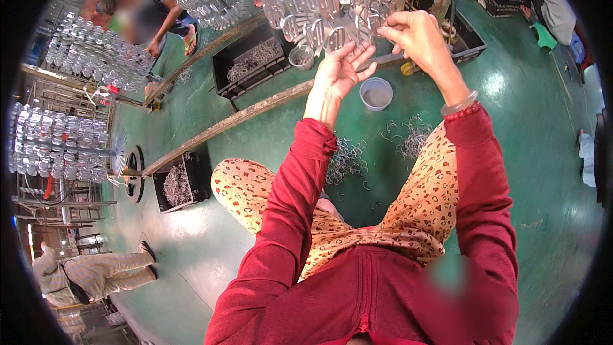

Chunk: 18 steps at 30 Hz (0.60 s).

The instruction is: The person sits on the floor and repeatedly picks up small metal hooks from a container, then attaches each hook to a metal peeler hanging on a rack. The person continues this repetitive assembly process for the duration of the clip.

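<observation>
Rows of shiny curved metal pieces [303, 0] hang on a rack in front of me. Just beneath its lower right part, my left hand [338, 80] is palm up with its fingers stretched out, the tips close to the lowest pieces. Higher and to the right, my right hand [418, 35] has thumb and forefinger pinched at the rack's edge; what lies between them is too small to make out. Below both hands a pale plastic bowl [377, 94] stands on the green floor. Loose curved metal pieces lie between my legs in one pile [345, 161] and another [414, 140].
A wooden beam [236, 118] runs low across the floor before me. Beyond it sit a black crate of metal pieces [252, 64] and a small bucket [301, 57]; another crate [179, 182] is at left. A co-worker [169, 22] bends beside more racks; another person [96, 271] stands far left.
</observation>
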Motion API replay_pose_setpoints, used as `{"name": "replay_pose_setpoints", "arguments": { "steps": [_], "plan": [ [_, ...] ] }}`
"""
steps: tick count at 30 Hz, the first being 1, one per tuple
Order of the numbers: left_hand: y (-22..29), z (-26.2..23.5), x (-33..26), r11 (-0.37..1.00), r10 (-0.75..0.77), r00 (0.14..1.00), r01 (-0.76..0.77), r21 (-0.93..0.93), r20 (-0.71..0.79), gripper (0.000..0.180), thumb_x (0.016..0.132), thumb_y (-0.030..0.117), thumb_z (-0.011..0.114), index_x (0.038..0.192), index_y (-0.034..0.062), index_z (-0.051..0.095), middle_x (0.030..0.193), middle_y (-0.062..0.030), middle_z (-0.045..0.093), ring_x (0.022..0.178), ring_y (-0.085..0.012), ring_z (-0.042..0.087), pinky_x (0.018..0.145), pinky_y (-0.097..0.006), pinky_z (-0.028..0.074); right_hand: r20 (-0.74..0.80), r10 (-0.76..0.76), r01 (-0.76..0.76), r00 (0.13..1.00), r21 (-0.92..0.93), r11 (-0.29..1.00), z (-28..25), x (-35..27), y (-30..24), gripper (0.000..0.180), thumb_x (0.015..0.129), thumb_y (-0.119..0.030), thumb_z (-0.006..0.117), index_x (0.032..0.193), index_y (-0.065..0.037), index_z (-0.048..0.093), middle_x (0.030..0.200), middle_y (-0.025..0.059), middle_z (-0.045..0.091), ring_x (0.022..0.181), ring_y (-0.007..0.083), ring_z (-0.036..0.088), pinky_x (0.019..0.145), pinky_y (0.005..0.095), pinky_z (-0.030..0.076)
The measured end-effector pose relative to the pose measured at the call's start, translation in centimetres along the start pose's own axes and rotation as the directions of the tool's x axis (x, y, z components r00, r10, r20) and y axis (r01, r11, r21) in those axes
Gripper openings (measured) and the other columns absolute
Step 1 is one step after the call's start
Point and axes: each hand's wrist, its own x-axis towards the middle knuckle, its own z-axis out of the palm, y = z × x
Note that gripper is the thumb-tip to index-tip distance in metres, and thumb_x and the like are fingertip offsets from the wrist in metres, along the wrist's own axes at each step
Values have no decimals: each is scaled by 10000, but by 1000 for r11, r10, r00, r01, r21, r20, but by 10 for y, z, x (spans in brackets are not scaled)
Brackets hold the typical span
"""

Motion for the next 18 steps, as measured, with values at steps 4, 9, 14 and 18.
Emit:
{"name": "replay_pose_setpoints", "arguments": {
  "steps": [4, 9, 14, 18],
  "plan": [
    [5, -1, -1, 1000, 3, 1000, -3, 19, 14, 102, 845, 118, 600, 927, 62, 575, 1054, -132, 622, 1108, -307, 544, 914, -578, 403, 118, 54, -59, 992, 33, 998, -3, 5, -2, 215, 797, -190, 645, 873, 9, 679, 641, 124, 643, 484, 137, 603, 503, 291, 491],
    [0, -5, 0, 1000, 7, 998, -8, 19, 61, 136, 874, 149, 579, 975, 71, 532, 1183, -160, 543, 1156, -331, 495, 894, -589, 419, 5, -142, 142, 990, -81, 987, 3, 7, 13, 249, 810, -203, 644, 850, 43, 647, 626, 139, 605, 519, 170, 623, 476, 308, 468],
    [-4, -37, -24, 988, 88, 989, -102, 119, 123, 249, 863, 206, 627, 1051, 69, 540, 1277, -161, 483, 1184, -298, 464, 895, -537, 446, -25, -368, 344, 930, -298, 890, 29, 5, 9, 177, 814, -82, 550, 705, 58, 558, 633, 196, 587, 568, 319, 599, 555, 386, 479],
    [-55, -79, -27, 813, -107, 994, 88, 576, -1, 235, 859, 189, 620, 1057, 63, 613, 985, -40, 662, 798, -119, 631, 713, -286, 520, -88, -587, 512, 805, -397, 762, 25, 4, 37, 174, 836, -135, 548, 840, 38, 562, 712, 194, 586, 678, 335, 593, 629, 393, 476]
  ]
}}
